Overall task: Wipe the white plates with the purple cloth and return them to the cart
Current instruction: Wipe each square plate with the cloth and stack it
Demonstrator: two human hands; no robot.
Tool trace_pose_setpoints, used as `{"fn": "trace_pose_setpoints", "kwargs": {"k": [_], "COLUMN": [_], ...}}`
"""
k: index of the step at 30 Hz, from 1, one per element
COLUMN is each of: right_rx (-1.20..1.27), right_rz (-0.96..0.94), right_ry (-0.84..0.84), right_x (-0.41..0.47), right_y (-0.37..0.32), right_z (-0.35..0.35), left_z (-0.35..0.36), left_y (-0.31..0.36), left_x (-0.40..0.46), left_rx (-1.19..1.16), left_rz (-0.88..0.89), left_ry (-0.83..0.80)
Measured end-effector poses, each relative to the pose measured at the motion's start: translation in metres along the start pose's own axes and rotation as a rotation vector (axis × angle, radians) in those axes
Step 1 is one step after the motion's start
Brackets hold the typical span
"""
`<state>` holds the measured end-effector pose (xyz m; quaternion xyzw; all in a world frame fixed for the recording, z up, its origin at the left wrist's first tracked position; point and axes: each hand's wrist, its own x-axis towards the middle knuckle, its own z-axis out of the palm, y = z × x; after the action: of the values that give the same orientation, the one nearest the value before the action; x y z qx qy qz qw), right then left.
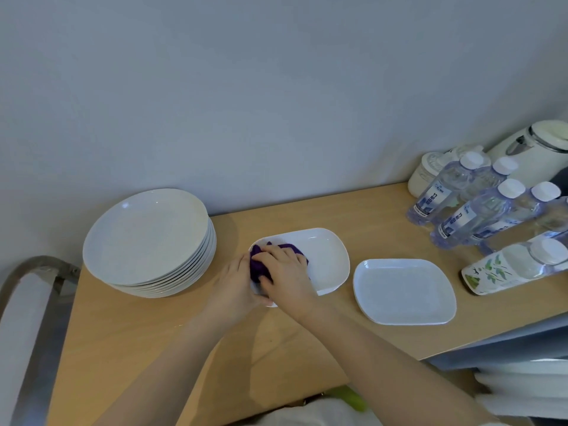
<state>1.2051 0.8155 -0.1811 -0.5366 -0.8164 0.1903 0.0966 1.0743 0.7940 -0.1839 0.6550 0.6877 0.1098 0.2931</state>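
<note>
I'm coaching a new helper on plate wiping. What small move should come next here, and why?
Probably sweep the crumpled purple cloth rightward. The right hand presses it on the left end of the white rectangular plate, which the left hand steadies at its edge; the plate's right part lies bare.

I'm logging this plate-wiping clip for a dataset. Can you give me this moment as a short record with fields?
surface: wooden cart top
plate being wiped: white rectangular plate, resting on the cart top
cloth: purple cloth, pressed onto the plate's left end
right hand: on top of the cloth
left hand: holding the plate's left edge
other rectangular plate: to the right, untouched
round plates: stack of white round plates, left of the hands
background items: water bottles, kettle
</note>
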Motion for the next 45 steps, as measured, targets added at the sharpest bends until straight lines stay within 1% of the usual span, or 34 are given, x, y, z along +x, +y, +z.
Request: {"fn": "trace_pose_setpoints", "kwargs": {"k": [2,6,8,12,14,17,19,20,22,25,27,29,32,36,38,41,45], "right_rx": [0.022,0.013,-0.021,-0.05,-0.079,-0.08,-0.072,-0.069,-0.052,-0.017,0.008,-0.012,-0.098,-0.178,-0.232,-0.256,-0.23], "right_rz": [-0.013,-0.065,-0.051,0.057,0.066,0.069,0.123,0.162,0.247,0.335,0.367,0.375,0.354,0.323,0.252,0.195,0.208], "right_ry": [-0.006,-0.087,-0.096,0.002,0.029,0.062,0.096,0.113,0.145,0.193,0.204,0.177,0.136,0.125,0.143,0.171,0.163], "right_x": [-0.01,-0.021,-0.026,-0.04,-0.042,-0.039,-0.034,-0.03,-0.022,-0.012,-0.008,-0.006,-0.006,-0.004,-0.004,-0.008,-0.012], "right_y": [0.003,0.019,0.032,0.065,0.079,0.086,0.083,0.08,0.073,0.063,0.057,0.053,0.053,0.056,0.053,0.053,0.061], "right_z": [0.001,-0.011,-0.019,-0.042,-0.05,-0.051,-0.044,-0.04,-0.034,-0.029,-0.028,-0.026,-0.023,-0.024,-0.027,-0.03,-0.033], "left_z": [0.001,0.0,-0.001,-0.002,-0.001,0.001,0.001,0.001,0.001,-0.002,-0.003,0.001,0.012,0.017,0.017,0.019,0.019], "left_y": [-0.001,0.0,0.0,0.0,-0.001,-0.003,-0.004,-0.004,-0.006,-0.006,-0.005,-0.003,-0.002,-0.001,0.0,0.002,0.002], "left_x": [0.001,0.001,0.001,-0.001,-0.001,0.0,0.0,0.001,0.004,0.01,0.012,0.011,0.008,0.004,0.002,0.0,0.0], "left_rx": [0.053,0.15,0.144,0.145,0.158,0.138,0.119,0.093,-0.033,-0.232,-0.266,-0.276,-0.309,-0.341,-0.345,-0.355,-0.355], "left_rz": [-0.013,-0.038,-0.037,-0.066,-0.074,-0.074,-0.073,-0.075,-0.091,-0.106,-0.138,-0.201,-0.245,-0.206,-0.195,-0.203,-0.235], "left_ry": [-0.006,-0.027,-0.035,-0.055,-0.055,-0.061,-0.08,-0.09,-0.094,-0.034,0.044,0.089,0.119,0.217,0.251,0.272,0.29]}}
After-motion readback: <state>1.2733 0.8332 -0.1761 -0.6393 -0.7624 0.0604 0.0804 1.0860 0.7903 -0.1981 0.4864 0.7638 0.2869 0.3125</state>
